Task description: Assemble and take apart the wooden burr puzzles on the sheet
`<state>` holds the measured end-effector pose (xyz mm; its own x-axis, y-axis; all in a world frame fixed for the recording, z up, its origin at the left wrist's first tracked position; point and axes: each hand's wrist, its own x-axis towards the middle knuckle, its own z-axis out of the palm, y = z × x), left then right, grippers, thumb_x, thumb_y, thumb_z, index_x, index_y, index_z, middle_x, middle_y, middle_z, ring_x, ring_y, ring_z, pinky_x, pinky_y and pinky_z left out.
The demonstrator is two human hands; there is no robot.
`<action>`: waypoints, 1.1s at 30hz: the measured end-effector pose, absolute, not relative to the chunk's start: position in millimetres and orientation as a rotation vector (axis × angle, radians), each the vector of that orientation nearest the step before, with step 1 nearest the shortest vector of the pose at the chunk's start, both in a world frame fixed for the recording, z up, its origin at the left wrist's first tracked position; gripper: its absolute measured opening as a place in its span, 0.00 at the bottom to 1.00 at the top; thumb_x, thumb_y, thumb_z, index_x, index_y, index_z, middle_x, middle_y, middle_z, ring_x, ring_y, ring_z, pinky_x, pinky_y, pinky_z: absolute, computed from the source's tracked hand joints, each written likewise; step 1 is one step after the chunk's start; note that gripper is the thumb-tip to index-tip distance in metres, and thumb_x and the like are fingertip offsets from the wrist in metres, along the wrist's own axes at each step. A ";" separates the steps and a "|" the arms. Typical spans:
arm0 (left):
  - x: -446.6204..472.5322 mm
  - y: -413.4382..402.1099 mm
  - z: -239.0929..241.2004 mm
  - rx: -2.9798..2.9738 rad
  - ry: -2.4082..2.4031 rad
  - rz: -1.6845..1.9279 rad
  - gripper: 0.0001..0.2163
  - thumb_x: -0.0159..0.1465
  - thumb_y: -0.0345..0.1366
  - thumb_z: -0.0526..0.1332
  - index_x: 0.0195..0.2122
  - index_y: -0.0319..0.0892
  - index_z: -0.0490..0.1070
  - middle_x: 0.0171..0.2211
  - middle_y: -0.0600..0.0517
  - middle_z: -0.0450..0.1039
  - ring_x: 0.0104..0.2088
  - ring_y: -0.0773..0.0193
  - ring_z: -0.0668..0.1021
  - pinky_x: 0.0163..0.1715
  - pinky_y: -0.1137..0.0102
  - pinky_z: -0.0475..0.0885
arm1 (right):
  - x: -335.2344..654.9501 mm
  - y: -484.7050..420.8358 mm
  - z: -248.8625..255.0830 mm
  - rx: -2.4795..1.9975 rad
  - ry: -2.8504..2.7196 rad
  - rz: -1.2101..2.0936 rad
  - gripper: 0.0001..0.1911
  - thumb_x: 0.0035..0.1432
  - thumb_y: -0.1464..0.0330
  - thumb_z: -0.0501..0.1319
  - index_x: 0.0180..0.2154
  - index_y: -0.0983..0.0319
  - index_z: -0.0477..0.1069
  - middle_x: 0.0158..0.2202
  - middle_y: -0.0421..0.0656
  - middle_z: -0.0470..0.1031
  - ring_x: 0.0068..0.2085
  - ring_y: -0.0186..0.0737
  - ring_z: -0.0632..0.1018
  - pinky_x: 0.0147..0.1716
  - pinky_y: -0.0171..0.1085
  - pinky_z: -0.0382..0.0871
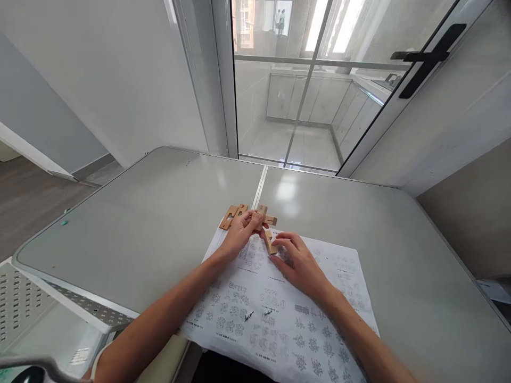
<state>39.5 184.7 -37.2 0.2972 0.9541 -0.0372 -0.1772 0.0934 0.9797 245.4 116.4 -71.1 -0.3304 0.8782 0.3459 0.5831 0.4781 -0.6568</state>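
My left hand (238,234) is closed, its thumb and fingers pinching a notched wooden puzzle piece (260,211) above the top edge of the printed sheet. Beside that piece, another short wooden bar (271,219) sticks out to the right. My right hand (297,263) has its fingertips and thumb on a tilted, notched wooden puzzle piece (270,243) over the sheet. Just behind my left hand, two flat wooden pieces with cut-out slots (229,217) lie on the table. The left fingers partly hide what they grip.
A large paper sheet (275,330) printed with line diagrams covers the table's front and hangs over its edge. The grey table (131,234) has a pale seam (260,186) across it. Behind stands a glass door with a black handle (433,58). Small green bits (64,222) lie at the left.
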 end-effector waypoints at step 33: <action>36.9 176.4 -34.1 1.339 0.831 0.816 0.25 0.71 0.53 0.62 0.61 0.43 0.66 0.32 0.55 0.66 0.28 0.68 0.68 0.32 0.68 0.67 | 263.6 133.5 -63.2 -0.833 -0.616 1.637 0.20 0.53 0.60 0.79 0.46 0.58 0.83 0.32 0.38 0.69 0.32 0.32 0.68 0.31 0.31 0.72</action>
